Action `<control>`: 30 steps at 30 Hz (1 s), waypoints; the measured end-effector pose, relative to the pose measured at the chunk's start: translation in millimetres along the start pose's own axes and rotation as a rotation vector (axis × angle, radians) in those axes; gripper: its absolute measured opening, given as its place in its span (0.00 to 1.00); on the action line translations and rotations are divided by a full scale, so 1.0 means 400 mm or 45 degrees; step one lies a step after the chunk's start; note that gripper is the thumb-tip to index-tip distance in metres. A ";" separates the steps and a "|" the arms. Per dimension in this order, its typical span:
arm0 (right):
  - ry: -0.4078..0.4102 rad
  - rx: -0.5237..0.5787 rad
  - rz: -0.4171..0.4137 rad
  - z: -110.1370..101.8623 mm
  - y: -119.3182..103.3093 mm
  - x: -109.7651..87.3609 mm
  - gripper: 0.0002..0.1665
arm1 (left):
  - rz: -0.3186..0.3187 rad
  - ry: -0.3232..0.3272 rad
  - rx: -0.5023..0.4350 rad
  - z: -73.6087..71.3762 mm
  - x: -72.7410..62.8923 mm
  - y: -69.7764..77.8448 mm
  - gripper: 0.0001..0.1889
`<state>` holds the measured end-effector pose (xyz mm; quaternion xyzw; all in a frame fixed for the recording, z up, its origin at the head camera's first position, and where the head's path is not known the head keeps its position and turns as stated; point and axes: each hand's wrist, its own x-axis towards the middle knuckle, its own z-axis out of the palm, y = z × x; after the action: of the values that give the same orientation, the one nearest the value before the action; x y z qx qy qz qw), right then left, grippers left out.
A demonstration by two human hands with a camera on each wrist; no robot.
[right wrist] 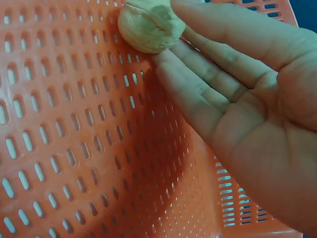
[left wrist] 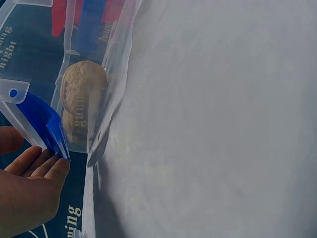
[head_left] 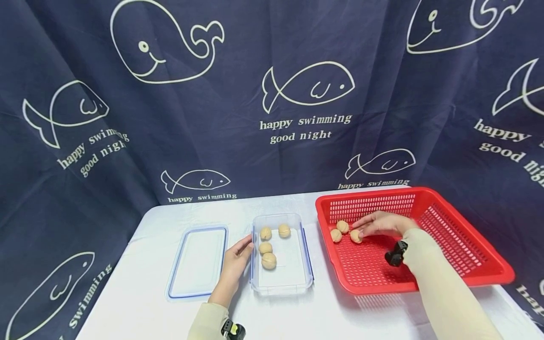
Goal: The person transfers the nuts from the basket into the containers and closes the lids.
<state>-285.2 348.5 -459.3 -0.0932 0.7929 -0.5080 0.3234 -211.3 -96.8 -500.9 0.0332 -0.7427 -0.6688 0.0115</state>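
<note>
My right hand (head_left: 382,224) reaches into the red plastic basket (head_left: 369,276). Its thumb and fingers pinch a walnut (right wrist: 151,25) close over the slotted basket floor. Two more walnuts (head_left: 339,230) lie just left of that hand. On the other side, my left hand (head_left: 235,264) rests against the left side of a clear plastic box (head_left: 280,289). In the left wrist view, its extended fingers (left wrist: 57,171) touch the blue locking flap (left wrist: 44,121). Several walnuts (head_left: 268,260) sit inside the box, mostly along its left half.
A clear lid with a blue seal (head_left: 197,262) lies flat on the white table (head_left: 127,283), left of the box. Dark blue curtains (head_left: 238,141) with white fish and whale drawings hang behind the table and along both sides.
</note>
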 end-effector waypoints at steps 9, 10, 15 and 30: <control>-0.004 -0.150 -0.045 0.002 -0.002 0.013 0.29 | 0.011 0.001 -0.005 -0.002 0.002 0.000 0.20; 0.012 -0.170 -0.047 0.003 -0.001 0.013 0.29 | 0.013 0.000 -0.002 -0.002 0.002 0.000 0.20; 0.123 -0.195 -0.004 0.014 -0.001 0.015 0.29 | -0.002 -0.008 -0.004 -0.001 -0.001 -0.001 0.20; 0.198 -0.207 -0.005 0.024 -0.003 0.022 0.26 | -0.004 -0.003 -0.005 -0.001 0.002 -0.004 0.20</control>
<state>-286.3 336.7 -464.7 -0.0811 0.8540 -0.4484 0.2511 -211.9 -97.2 -502.3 0.0337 -0.7412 -0.6704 0.0096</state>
